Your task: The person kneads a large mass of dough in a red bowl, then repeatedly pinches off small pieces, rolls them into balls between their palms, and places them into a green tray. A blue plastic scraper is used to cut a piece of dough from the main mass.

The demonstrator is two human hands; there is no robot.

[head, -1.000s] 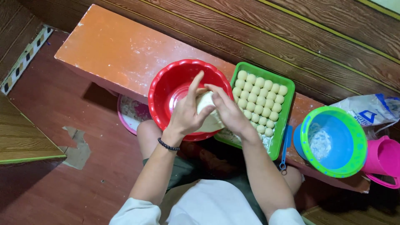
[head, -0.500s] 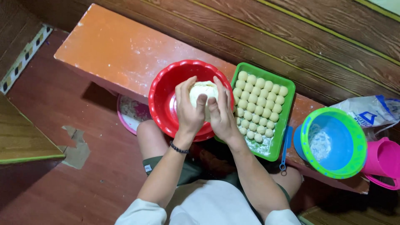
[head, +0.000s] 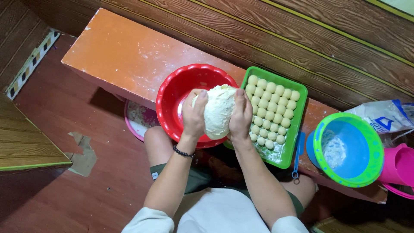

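Since the earlier frames, both hands have drawn toward the body and raised the dough lump (head: 219, 111) into full view above the near rim of the red bowl (head: 174, 97); earlier it sat lower, half hidden behind the fingers. The left hand (head: 194, 114) cups the left flank of the lump, fingers curled around it, a dark beaded bracelet (head: 183, 152) on the wrist. The right hand (head: 240, 115) presses the opposite flank, palm flat to the dough, so the pale mass is gripped between the two.

Nearest the body, below the surface edge, a pink dish (head: 137, 118) lies on the floor, its inside flecked with pale residue. The red bowl stands on the orange surface (head: 120, 56); the visible part of its inside is smeared with flour, the rest hidden by the dough.

Just right of the bowl and touching it, a green rectangular tray (head: 298, 125) holds rows of small round dough balls (head: 271, 110) in a close grid, with loose flour in its near corner. A blue-handled utensil (head: 297, 155) hangs over the surface edge beside the tray.

Further right, a blue basin with a green rim (head: 348, 149) contains a small heap of white flour (head: 334, 152). A pink jug (head: 399, 166) touches its right side. Behind them lies an opened flour bag (head: 384, 115), against the wooden wall.
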